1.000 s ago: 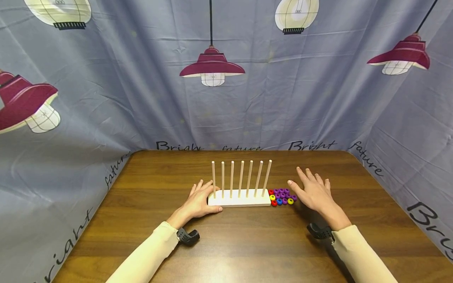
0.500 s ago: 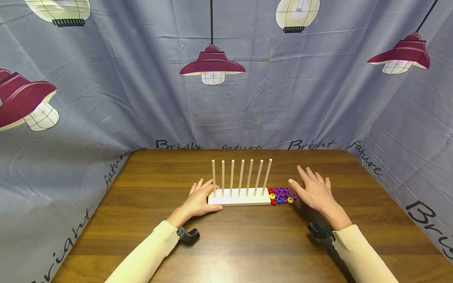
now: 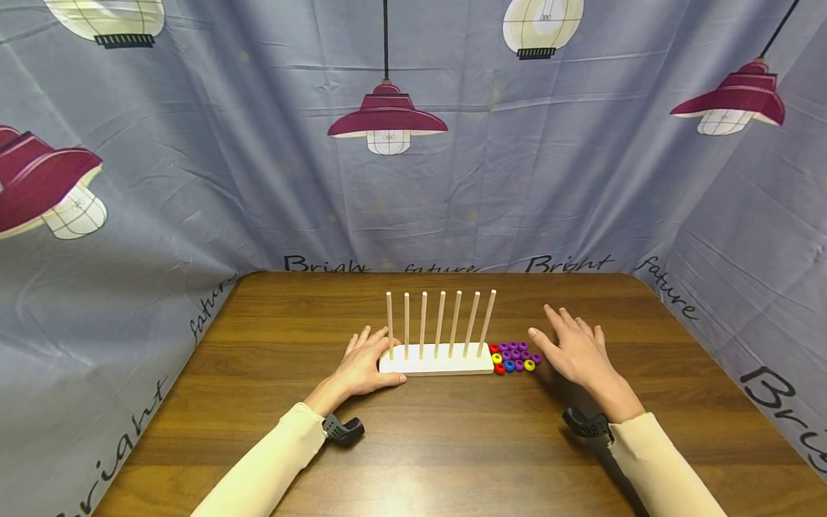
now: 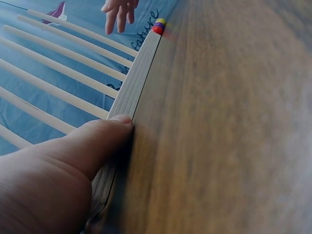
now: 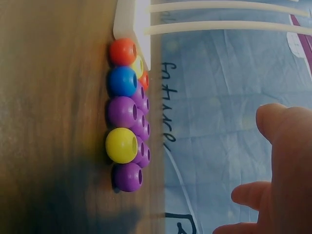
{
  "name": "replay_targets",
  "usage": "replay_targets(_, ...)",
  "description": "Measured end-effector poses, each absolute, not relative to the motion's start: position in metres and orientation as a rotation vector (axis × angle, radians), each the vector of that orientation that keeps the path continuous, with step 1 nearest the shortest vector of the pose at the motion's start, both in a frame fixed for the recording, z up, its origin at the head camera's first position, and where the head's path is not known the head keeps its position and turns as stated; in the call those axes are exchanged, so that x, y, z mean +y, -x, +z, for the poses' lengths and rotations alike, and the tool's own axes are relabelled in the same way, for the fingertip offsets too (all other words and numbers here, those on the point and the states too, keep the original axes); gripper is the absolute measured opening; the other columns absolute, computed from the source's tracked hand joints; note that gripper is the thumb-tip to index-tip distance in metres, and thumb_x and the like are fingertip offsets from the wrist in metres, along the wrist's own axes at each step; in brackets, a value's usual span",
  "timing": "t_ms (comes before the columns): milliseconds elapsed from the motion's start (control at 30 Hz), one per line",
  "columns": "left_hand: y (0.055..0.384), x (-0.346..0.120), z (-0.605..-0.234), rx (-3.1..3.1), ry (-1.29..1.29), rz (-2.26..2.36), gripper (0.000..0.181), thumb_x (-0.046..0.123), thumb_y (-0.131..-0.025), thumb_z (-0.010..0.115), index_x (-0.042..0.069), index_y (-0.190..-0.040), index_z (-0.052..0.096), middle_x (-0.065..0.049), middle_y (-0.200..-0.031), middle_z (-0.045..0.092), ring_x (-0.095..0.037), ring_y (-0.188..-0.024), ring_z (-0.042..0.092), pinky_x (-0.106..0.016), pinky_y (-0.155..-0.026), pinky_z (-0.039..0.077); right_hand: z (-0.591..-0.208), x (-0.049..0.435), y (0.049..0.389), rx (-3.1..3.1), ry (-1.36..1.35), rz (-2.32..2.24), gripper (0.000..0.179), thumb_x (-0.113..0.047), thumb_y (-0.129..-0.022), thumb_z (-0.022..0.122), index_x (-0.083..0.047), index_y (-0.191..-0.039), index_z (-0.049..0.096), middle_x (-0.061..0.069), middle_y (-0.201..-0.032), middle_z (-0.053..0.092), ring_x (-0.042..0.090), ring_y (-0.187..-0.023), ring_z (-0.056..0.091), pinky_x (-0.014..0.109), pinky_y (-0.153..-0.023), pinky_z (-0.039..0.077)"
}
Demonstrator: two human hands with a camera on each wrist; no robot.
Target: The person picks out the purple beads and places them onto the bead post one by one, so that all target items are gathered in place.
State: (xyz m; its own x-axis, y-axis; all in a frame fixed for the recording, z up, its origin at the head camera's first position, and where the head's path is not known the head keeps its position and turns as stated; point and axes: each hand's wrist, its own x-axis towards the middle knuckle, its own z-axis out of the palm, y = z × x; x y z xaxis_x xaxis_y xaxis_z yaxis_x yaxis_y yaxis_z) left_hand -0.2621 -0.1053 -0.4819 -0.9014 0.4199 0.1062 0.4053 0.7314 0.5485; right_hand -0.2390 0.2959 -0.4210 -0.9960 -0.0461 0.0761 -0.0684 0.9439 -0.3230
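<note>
A pale wooden peg stand with a row of several upright bare pegs sits mid-table in the head view. My left hand holds its left end, thumb along the front face and fingers reaching behind the base. Against the stand's right end lies a tight cluster of round, holed beads: mostly purple beads, plus red, yellow and one blue bead. Just right of the cluster, my right hand hovers over the table, fingers spread and nothing in its grasp.
The brown wooden table carries the stand and beads. A grey-blue curtain printed with lamps and lettering hangs behind it and along both sides. A black wrist strap mount sits on each wrist.
</note>
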Motion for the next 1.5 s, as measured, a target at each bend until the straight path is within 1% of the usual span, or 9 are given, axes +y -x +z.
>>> replay_targets(133, 0.262, -0.106, -0.48, 2.903, -0.692, 0.907, 0.065, 0.045, -0.079, 0.081, 0.017, -0.134, 0.063, -0.022, -0.161, 0.039, -0.053, -0.153, 0.022, -0.068, -0.124, 0.012, -0.423, 0.297, 0.238, -3.014, -0.107, 0.5, 0.08, -0.063, -0.103, 0.036, -0.006, -0.16, 0.03, 0.035, -0.159, 0.031, 0.063, -0.142, 0.03, 0.082, -0.112, 0.011)
replay_targets(333, 0.261, -0.106, -0.48, 2.9, -0.69, 0.911, 0.065, 0.045, -0.079, 0.081, 0.017, -0.134, 0.063, -0.022, -0.161, 0.039, -0.053, -0.153, 0.022, -0.068, -0.124, 0.012, -0.427, 0.301, 0.235, -2.96, -0.17, 0.518, 0.072, -0.053, -0.105, 0.04, -0.002, -0.155, 0.038, 0.031, -0.153, 0.045, 0.055, -0.14, 0.042, 0.083, -0.109, 0.019)
replay_targets(433, 0.261, -0.106, -0.48, 2.899, -0.69, 0.913, 0.065, 0.045, -0.079, 0.081, 0.016, -0.134, 0.063, -0.022, -0.161, 0.039, -0.053, -0.153, 0.022, -0.068, -0.124, 0.013, -0.43, 0.303, 0.234, -2.942, -0.193, 0.551, 0.068, -0.049, -0.106, 0.042, -0.002, -0.154, 0.041, 0.029, -0.151, 0.048, 0.055, -0.138, 0.044, 0.082, -0.108, 0.023)
replay_targets(633, 0.261, -0.106, -0.481, 2.895, -0.686, 0.908, 0.065, 0.045, -0.08, 0.081, 0.016, -0.136, 0.062, -0.022, -0.162, 0.039, -0.052, -0.153, 0.021, -0.068, -0.124, 0.012, -0.435, 0.306, 0.233, -2.923, -0.218, 0.604, 0.063, -0.045, -0.106, 0.044, 0.001, -0.149, 0.047, 0.033, -0.144, 0.054, 0.057, -0.13, 0.052, 0.073, -0.104, 0.039)
replay_targets(700, 0.262, -0.106, -0.481, 2.895, -0.683, 0.909, 0.065, 0.044, -0.08, 0.081, 0.016, -0.136, 0.062, -0.022, -0.162, 0.039, -0.052, -0.154, 0.021, -0.068, -0.125, 0.012, -0.436, 0.307, 0.233, -2.917, -0.216, 0.638, 0.062, -0.044, -0.106, 0.046, 0.001, -0.149, 0.048, 0.034, -0.141, 0.056, 0.057, -0.128, 0.053, 0.07, -0.103, 0.042)
replay_targets(1033, 0.262, -0.105, -0.481, 2.894, -0.683, 0.91, 0.065, 0.045, -0.08, 0.08, 0.017, -0.136, 0.062, -0.022, -0.162, 0.038, -0.052, -0.154, 0.02, -0.067, -0.125, 0.01, -0.444, 0.31, 0.233, -2.877, -0.227, 0.789, 0.059, -0.04, -0.105, 0.052, 0.002, -0.147, 0.05, 0.031, -0.132, 0.065, 0.047, -0.115, 0.067, 0.063, -0.098, 0.05)
replay_targets(1233, 0.261, -0.105, -0.48, 2.884, -0.679, 0.918, 0.065, 0.045, -0.081, 0.08, 0.017, -0.137, 0.062, -0.022, -0.162, 0.038, -0.051, -0.154, 0.019, -0.067, -0.125, 0.01, -0.449, 0.313, 0.235, -2.832, -0.256, 0.814, 0.053, -0.034, -0.103, 0.058, 0.002, -0.141, 0.055, 0.029, -0.123, 0.07, 0.044, -0.106, 0.07, 0.059, -0.089, 0.055)
replay_targets(1367, 0.262, -0.105, -0.479, 2.885, -0.68, 0.911, 0.067, 0.045, -0.08, 0.08, 0.016, -0.138, 0.061, -0.021, -0.162, 0.038, -0.051, -0.154, 0.02, -0.067, -0.125, 0.011, -0.453, 0.315, 0.236, -2.821, -0.26, 0.796, 0.049, -0.03, -0.099, 0.065, 0.0, -0.137, 0.06, 0.025, -0.116, 0.073, 0.037, -0.097, 0.072, 0.052, -0.081, 0.057)
replay_targets(1500, 0.262, -0.105, -0.48, 2.886, -0.68, 0.903, 0.068, 0.046, -0.081, 0.08, 0.016, -0.138, 0.061, -0.021, -0.162, 0.038, -0.051, -0.154, 0.02, -0.067, -0.125, 0.011, -0.455, 0.316, 0.237, -2.833, -0.279, 0.779, 0.049, -0.029, -0.096, 0.069, -0.001, -0.136, 0.061, 0.022, -0.114, 0.074, 0.032, -0.093, 0.072, 0.046, -0.077, 0.056)
